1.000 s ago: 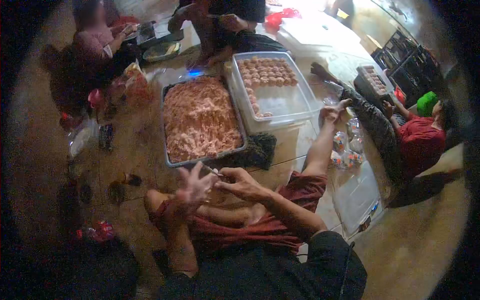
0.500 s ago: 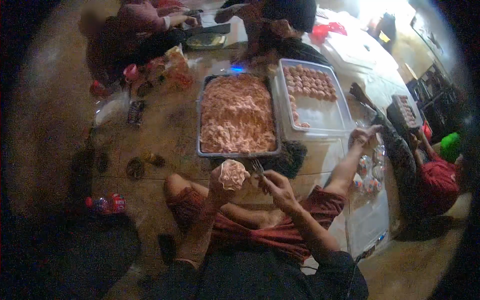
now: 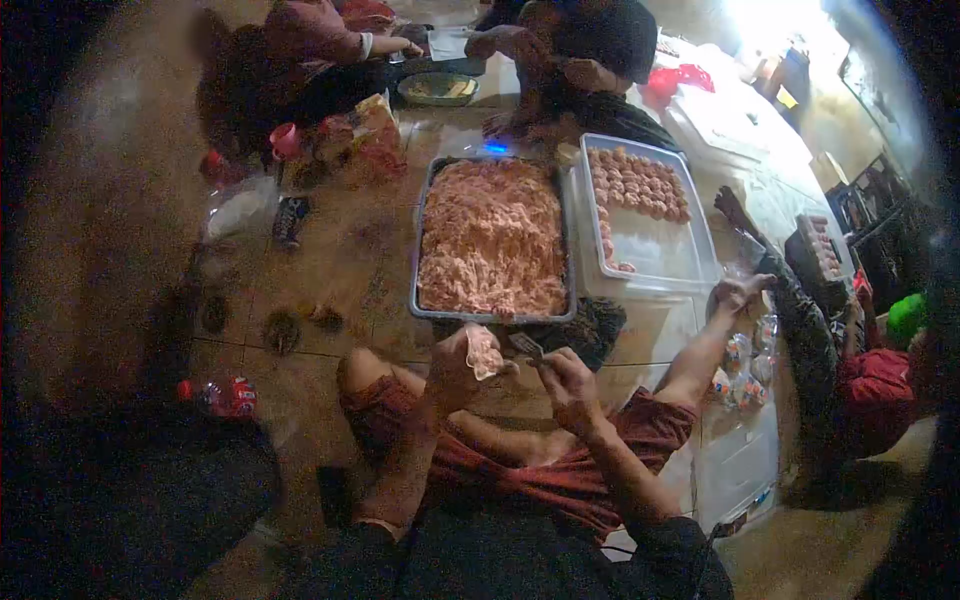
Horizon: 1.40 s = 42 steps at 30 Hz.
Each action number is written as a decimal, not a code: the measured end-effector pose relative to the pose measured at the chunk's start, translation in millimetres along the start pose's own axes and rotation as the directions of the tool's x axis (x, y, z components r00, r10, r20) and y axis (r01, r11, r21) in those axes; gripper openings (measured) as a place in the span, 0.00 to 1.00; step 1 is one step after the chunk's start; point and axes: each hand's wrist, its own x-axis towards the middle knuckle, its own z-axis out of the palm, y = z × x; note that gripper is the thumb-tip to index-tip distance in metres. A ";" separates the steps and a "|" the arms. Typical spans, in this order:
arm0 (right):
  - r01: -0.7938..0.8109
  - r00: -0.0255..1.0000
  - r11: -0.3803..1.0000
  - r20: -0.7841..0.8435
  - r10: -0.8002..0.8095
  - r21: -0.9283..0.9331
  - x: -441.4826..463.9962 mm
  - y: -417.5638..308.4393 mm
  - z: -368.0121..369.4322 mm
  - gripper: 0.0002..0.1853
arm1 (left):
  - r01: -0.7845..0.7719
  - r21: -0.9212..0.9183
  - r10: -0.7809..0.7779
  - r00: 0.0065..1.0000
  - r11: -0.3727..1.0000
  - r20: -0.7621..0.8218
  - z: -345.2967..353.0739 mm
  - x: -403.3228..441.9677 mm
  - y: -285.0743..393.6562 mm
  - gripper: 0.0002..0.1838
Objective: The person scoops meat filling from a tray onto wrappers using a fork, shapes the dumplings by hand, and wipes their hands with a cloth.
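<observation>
My left hand [image 3: 452,372] holds a thin wrapper topped with pinkish filling [image 3: 484,353], tilted on its side in front of the tray. In my right hand [image 3: 570,385] is a fork [image 3: 526,345], its tines pointing up and left, just right of the filled wrapper and apart from it. Beyond both hands lies a large tray [image 3: 492,318] heaped with pink minced filling [image 3: 490,240]. To its right stands a clear plastic box [image 3: 655,278] with rows of round filled pieces [image 3: 637,185] along its far and left sides.
Two people sit across the floor, and a person in a red shirt [image 3: 872,385] is at the right. A dark cloth [image 3: 600,330] lies beside the tray. A red-labelled bottle [image 3: 225,397] is at the left, and packages [image 3: 740,372] are near my right foot.
The view has swung, so the tray appears further right. A filled wrapper has come into sight on my left hand and has since tilted. The fork is now more clearly visible in my right hand.
</observation>
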 end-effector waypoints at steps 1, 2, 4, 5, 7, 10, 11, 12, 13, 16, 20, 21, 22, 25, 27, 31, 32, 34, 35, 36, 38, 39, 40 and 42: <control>0.002 1.000 1.000 0.006 -0.002 0.002 -8.5 11.6 6.7 0.11 | 0.043 -0.127 -0.042 0.999 0.991 0.007 -0.7 -2.4 -3.2 0.25; -0.069 0.996 0.987 0.073 0.059 0.147 -18.0 31.9 16.2 0.11 | 0.094 -0.235 -0.092 0.996 0.967 0.017 1.8 -3.5 -11.3 0.24; -0.441 0.890 0.807 0.311 0.334 0.393 -26.7 17.0 17.0 0.12 | 0.225 -0.467 -0.220 0.973 0.855 0.066 7.3 -7.3 -26.4 0.22; -0.434 0.893 0.811 0.308 0.329 0.392 -31.0 25.1 24.1 0.12 | 0.285 -0.574 -0.285 0.954 0.767 0.092 9.3 -10.2 -29.8 0.21; -0.368 0.922 0.762 0.316 0.225 0.533 -38.2 35.9 37.9 0.12 | 0.306 -0.607 -0.292 0.948 0.733 0.126 10.5 -14.3 -27.1 0.20; -0.109 0.986 0.921 0.160 0.051 0.375 -32.5 28.2 48.3 0.11 | 0.239 -0.470 -0.218 0.971 0.850 0.100 22.1 -21.3 -23.4 0.18; 0.113 0.990 0.976 0.066 -0.128 0.187 -30.5 26.9 48.9 0.11 | 0.198 -0.393 -0.180 0.980 0.898 0.081 27.3 -22.1 -23.3 0.17; 0.106 0.990 0.977 0.069 -0.121 0.187 -25.4 15.7 41.9 0.11 | 0.183 -0.351 -0.167 0.983 0.919 0.076 28.0 -21.4 -21.8 0.17; 0.127 0.990 0.990 0.058 -0.131 0.063 -17.0 -4.6 29.9 0.10 | 0.216 -0.373 -0.199 0.976 0.902 0.084 28.2 -19.5 -25.9 0.16; 0.056 0.998 0.998 0.029 -0.055 -0.019 -12.5 -6.0 14.3 0.13 | 0.449 -0.726 -0.446 0.868 0.520 0.218 22.1 -17.1 -39.0 0.16; -0.177 0.980 0.935 0.147 0.137 0.306 -31.4 36.5 21.1 0.18 | 0.450 -0.845 -0.477 0.833 0.290 0.280 15.3 -25.1 -56.9 0.13; -0.314 0.943 0.820 0.255 0.213 0.478 -31.9 33.0 23.7 0.17 | 0.426 -0.806 -0.411 0.876 0.412 0.253 11.8 -23.3 -61.9 0.11; -0.315 0.943 0.820 0.257 0.213 0.478 -34.0 28.8 24.6 0.17 | 0.388 -0.756 -0.338 0.912 0.527 0.233 8.3 -20.5 -66.9 0.10; -0.397 0.910 0.726 0.346 0.230 0.561 -38.6 12.7 31.4 0.12 | 0.275 -0.630 -0.177 0.960 0.726 0.216 -1.5 -8.9 -52.8 0.15; -0.318 0.930 0.778 0.337 0.145 0.542 -37.0 11.8 36.1 0.13 | 0.360 -0.638 -0.352 0.925 0.680 0.147 -2.7 -5.2 -27.5 0.18; -0.052 0.988 0.921 0.153 -0.009 0.386 -26.5 13.0 50.9 0.13 | 0.262 -0.475 -0.267 0.962 0.840 0.058 17.2 -12.6 -13.2 0.19; 0.031 0.995 0.984 0.089 -0.047 0.177 -22.1 8.1 47.5 0.12 | 0.213 -0.412 -0.217 0.975 0.886 0.040 21.3 -15.7 -12.9 0.19; 0.103 0.995 0.992 0.003 -0.103 -0.077 -14.0 -2.7 37.9 0.11 | 0.159 -0.342 -0.163 0.986 0.926 0.018 23.5 -18.3 -25.6 0.19; 0.104 0.995 0.992 0.003 -0.104 -0.075 -15.4 -5.8 29.8 0.11 | 0.261 -0.500 -0.263 0.962 0.826 0.068 21.5 -22.2 -44.1 0.20; 0.065 0.998 0.998 -0.001 -0.066 -0.022 -17.4 -8.8 19.7 0.11 | 0.350 -0.636 -0.348 0.928 0.688 0.135 14.2 -18.0 -47.7 0.22; 0.082 0.995 0.996 -0.052 -0.080 0.045 -25.4 9.1 16.6 0.11 | 0.270 -0.800 -0.281 0.951 0.535 0.133 13.1 -22.7 -45.1 0.25; 0.074 0.996 0.996 -0.045 -0.072 0.046 -32.5 12.8 18.0 0.11 | 0.233 -0.865 -0.247 0.960 0.444 0.132 9.3 -20.9 -35.9 0.26; -0.173 0.985 0.964 0.049 0.166 0.202 -37.5 14.8 19.1 0.09 | 0.317 -0.890 -0.273 0.934 0.327 0.232 7.0 -13.9 -24.1 0.28; -0.408 0.912 0.853 0.172 0.371 0.324 -42.6 18.7 21.6 0.08 | 0.427 -0.766 -0.247 0.904 0.480 0.349 -13.2 -7.0 7.7 0.28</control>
